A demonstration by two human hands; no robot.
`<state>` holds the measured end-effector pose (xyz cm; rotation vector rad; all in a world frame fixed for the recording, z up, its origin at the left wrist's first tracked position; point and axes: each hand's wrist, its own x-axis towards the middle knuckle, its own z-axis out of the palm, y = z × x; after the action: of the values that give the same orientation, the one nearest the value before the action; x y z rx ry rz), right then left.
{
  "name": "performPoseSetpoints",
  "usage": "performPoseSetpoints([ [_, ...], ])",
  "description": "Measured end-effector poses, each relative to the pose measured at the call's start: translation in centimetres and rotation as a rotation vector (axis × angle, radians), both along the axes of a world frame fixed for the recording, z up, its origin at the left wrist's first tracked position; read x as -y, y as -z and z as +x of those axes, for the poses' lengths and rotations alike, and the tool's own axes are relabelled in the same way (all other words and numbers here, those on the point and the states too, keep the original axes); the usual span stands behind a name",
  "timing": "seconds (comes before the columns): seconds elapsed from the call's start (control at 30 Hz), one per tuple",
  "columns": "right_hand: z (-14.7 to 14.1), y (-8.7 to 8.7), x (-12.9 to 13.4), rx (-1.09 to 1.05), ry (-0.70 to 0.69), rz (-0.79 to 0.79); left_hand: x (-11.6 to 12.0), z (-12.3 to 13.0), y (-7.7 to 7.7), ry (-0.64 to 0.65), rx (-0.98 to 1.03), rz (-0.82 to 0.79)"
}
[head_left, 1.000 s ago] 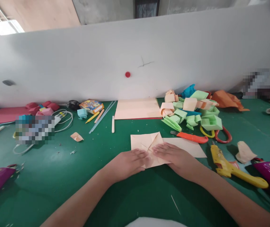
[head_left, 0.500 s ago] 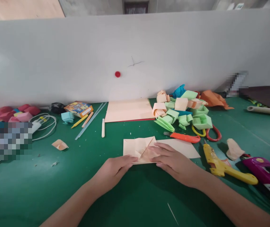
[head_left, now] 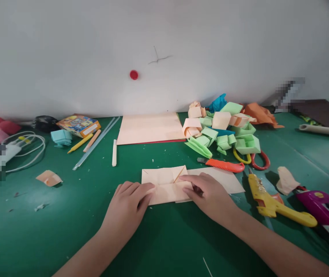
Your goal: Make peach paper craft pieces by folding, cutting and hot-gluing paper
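Observation:
A peach sheet of paper point(head_left: 167, 192), creased and folded over along its near side, lies flat on the green table. At its left end my left hand point(head_left: 131, 200) pinches the near flap between thumb and curled fingers. My right hand point(head_left: 206, 192) grips the right end, forefinger on top by a diagonal crease and thumb at the near flap. Partly under the right hand's side lies a flat peach strip of paper point(head_left: 222, 179). An orange utility knife point(head_left: 225, 165) rests just beyond that strip.
Folded green and peach paper pieces point(head_left: 223, 129) are heaped at the back right, near scissors point(head_left: 259, 159). A yellow glue gun point(head_left: 276, 204) and a purple device point(head_left: 323, 209) lie right. Peach sheets point(head_left: 150, 129), glue sticks point(head_left: 97, 144) and a small box point(head_left: 79, 125) stand behind.
The near edge of the paper has been folded over into a straight flap. Both hands have gone from flat pressing to pinching its ends, the left shifting leftward. The view has tilted down.

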<state>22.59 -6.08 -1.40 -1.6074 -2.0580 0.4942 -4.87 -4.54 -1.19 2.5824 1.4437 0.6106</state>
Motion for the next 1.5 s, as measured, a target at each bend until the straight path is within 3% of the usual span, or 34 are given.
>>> performPoseSetpoints([
  [0.13,0.2,0.5,0.2,0.004,-0.111,0.163,0.2,0.3,-0.3,0.051,-0.058,0.151],
  [0.33,0.5,-0.1,0.7,0.073,-0.196,0.205,0.2,0.8,-0.6,0.23,-0.091,0.222],
  [0.63,0.3,-0.5,1.0,0.163,-0.216,0.178,2.1,2.0,-1.0,0.184,-0.298,0.358],
  [0.8,0.1,-0.1,1.3,0.188,-0.162,0.171,3.8,3.2,0.0,0.229,-0.312,0.323],
  [0.97,-0.2,-0.1,1.5,0.204,-0.122,0.212,3.8,2.8,0.6,0.265,-0.303,0.186],
  [1.17,-0.2,0.0,1.5,0.211,-0.106,0.226,3.4,2.2,0.5,0.294,-0.261,0.052],
  [1.5,0.0,0.0,1.5,0.2,-0.099,0.215,2.3,2.0,-0.2,0.362,-0.262,-0.037],
])
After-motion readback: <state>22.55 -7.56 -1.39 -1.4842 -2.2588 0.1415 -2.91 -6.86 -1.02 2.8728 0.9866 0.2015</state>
